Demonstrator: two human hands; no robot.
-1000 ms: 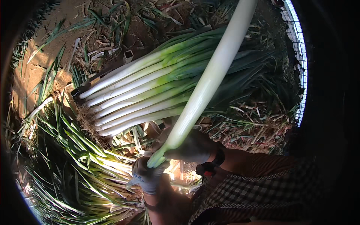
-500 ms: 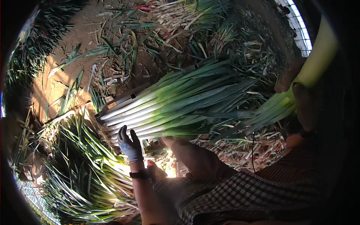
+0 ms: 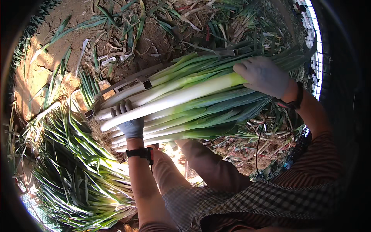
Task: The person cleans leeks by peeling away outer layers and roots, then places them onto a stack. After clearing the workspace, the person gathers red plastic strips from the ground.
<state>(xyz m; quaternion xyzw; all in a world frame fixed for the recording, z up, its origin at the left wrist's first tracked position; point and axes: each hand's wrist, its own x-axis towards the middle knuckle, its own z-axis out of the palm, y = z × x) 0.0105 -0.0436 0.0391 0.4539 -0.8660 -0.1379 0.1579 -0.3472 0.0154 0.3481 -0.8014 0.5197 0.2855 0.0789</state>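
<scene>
A thick leek (image 3: 181, 98) with a long white shank lies slantwise over a row of other leeks (image 3: 162, 129). My right hand (image 3: 266, 75), in a pale glove, is closed round its green upper part. My left hand (image 3: 131, 125), gloved in grey, is under the white shank near the root end. Its dark fingertips curl up past the shank's far side; the palm is partly hidden by the leek. The row lies in a metal frame (image 3: 133, 87), roots to the left and green leaves to the right.
A large heap of leeks (image 3: 77, 174) lies at the lower left, close to my left forearm. Cut leaves and trimmings (image 3: 133, 33) litter the soil beyond the frame. More root scraps (image 3: 266, 147) lie at the right, near my legs. A wire mesh (image 3: 312, 34) stands at the far right.
The thick leek has come from the right side onto the row, with my right hand on its leaves. My left hand has gone from open beside the roots to under its shank.
</scene>
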